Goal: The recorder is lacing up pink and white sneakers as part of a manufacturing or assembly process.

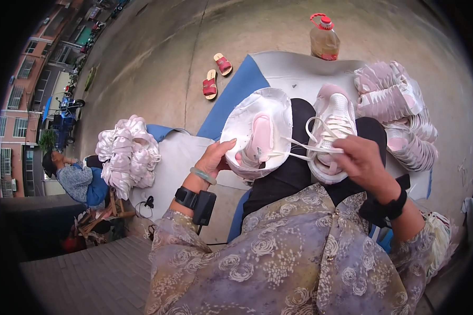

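My left hand (217, 158) grips the near left edge of a white-and-pink shoe upper (263, 134), with its thumb over the rim. The upper is spread wide and its pink inside faces up. Beside it, over my legs, lies a second white-and-pink shoe upper (329, 123) with lacing crossing its front. My right hand (365, 163) pinches at the white shoelace (299, 149) by the near right side of this second upper. Lace strands stretch between the two pieces. The tips of my right fingers are partly hidden.
Bundled shoe uppers are piled at right (397, 113) and in a heap at left (129, 155). Grey-and-blue sheeting (284, 65) covers the ground ahead. Beyond are red sandals (209, 86) and a red-capped plastic jug (325, 39). Another person (76, 176) sits far left.
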Action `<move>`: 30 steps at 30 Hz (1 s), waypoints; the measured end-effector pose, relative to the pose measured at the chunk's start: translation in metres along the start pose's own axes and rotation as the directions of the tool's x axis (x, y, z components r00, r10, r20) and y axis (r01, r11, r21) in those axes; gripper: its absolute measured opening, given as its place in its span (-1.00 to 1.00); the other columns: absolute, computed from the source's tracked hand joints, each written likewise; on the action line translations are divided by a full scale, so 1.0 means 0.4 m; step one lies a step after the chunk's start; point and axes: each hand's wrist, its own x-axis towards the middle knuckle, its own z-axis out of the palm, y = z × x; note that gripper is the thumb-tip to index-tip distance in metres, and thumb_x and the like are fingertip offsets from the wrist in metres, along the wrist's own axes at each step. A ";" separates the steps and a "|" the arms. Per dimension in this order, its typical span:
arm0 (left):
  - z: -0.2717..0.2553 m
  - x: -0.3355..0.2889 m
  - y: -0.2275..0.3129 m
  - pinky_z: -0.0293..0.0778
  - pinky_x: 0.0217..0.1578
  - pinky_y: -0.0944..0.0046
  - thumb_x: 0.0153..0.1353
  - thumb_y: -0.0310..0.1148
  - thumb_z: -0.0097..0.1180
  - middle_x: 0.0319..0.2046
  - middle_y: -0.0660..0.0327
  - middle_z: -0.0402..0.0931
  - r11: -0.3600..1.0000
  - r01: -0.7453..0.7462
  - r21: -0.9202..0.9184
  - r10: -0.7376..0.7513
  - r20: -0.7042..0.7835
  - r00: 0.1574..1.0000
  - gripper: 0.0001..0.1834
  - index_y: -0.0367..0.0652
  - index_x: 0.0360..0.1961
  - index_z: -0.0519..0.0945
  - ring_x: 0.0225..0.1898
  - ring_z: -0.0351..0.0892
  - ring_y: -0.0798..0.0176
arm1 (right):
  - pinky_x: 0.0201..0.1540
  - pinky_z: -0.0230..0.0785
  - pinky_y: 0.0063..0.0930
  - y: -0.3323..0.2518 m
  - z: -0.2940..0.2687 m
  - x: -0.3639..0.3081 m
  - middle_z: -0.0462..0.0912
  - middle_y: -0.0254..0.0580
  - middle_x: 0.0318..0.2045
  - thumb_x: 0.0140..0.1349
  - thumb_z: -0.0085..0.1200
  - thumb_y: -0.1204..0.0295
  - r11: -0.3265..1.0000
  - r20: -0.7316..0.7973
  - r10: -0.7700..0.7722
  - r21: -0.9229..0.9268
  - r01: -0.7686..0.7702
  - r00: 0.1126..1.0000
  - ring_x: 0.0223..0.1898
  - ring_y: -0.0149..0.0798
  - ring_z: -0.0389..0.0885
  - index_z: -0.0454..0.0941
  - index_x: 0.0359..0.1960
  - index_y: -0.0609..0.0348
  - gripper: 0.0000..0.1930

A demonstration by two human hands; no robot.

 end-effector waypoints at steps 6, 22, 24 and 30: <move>0.016 -0.014 0.004 0.54 -0.32 0.17 0.15 0.09 -0.02 -0.39 0.12 0.59 0.996 -0.062 -0.070 0.072 0.143 0.987 -0.37 -0.20 0.06 0.35 -0.43 0.61 0.20 | -0.36 0.23 -0.27 0.006 0.117 0.080 0.44 -0.22 -0.53 -0.07 0.14 0.36 0.868 0.262 -0.184 -0.408 0.281 0.947 -0.40 -0.14 0.49 0.46 -0.55 0.10 -0.86; 0.100 -0.043 0.052 0.52 -0.23 0.13 0.16 -0.19 0.01 -0.43 0.21 0.42 0.805 -0.511 -0.301 0.437 -0.280 0.855 -0.68 -0.16 -0.16 0.40 -0.51 0.44 0.38 | -0.51 0.30 -0.27 -0.001 0.025 -0.012 0.42 -0.17 -0.64 -0.05 0.12 0.46 0.974 0.214 -0.169 -0.116 0.197 0.962 -0.56 -0.06 0.47 0.44 -0.58 0.15 -0.89; 0.136 -0.046 0.077 0.51 -0.25 0.22 0.13 -0.22 0.07 -0.41 0.20 0.39 0.787 -0.543 -0.291 0.474 -0.278 0.836 -0.64 -0.15 -0.12 0.33 -0.50 0.42 0.39 | -0.51 0.31 -0.34 -0.006 0.018 -0.014 0.45 -0.14 -0.65 0.01 0.12 0.47 0.986 0.169 -0.132 -0.082 0.148 0.977 -0.58 -0.12 0.50 0.50 -0.51 0.17 -0.93; 0.260 -0.097 0.046 0.44 -0.14 0.26 -0.02 -0.29 0.27 -0.17 0.11 0.38 0.623 -0.759 0.189 0.776 -0.029 0.630 -0.38 -0.18 0.00 0.21 -0.19 0.45 0.26 | -0.41 0.39 -0.44 -0.099 0.043 0.073 0.58 -0.30 -0.46 0.19 0.03 0.12 0.595 0.459 0.331 0.577 -0.559 0.825 -0.45 -0.39 0.55 0.51 -0.26 0.21 -0.64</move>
